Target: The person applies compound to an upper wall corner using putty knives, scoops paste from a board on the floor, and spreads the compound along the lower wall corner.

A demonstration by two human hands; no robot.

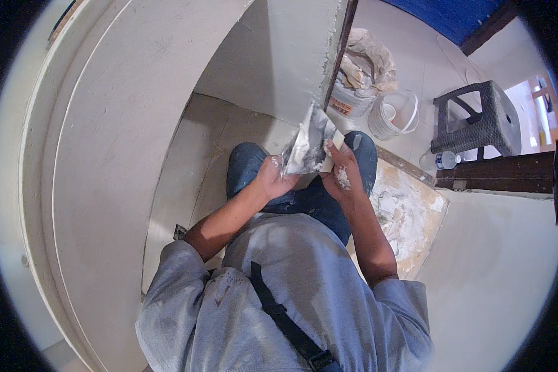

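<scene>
Above my knees, a flat metal putty blade smeared with white putty lies across both hands. My left hand is closed round its lower left edge. My right hand, with white putty on its skin, grips a flat pale-edged scraper at the right, its thumb on top. The two flat pieces overlap, and where one ends and the other begins is hard to make out. My fingers underneath are hidden.
Ahead stands a wall edge. Beyond it are a bucket with an open bag, a clear pail, a dark stool and a plastic bottle. A putty-covered board lies right of me; a curved white wall rises left.
</scene>
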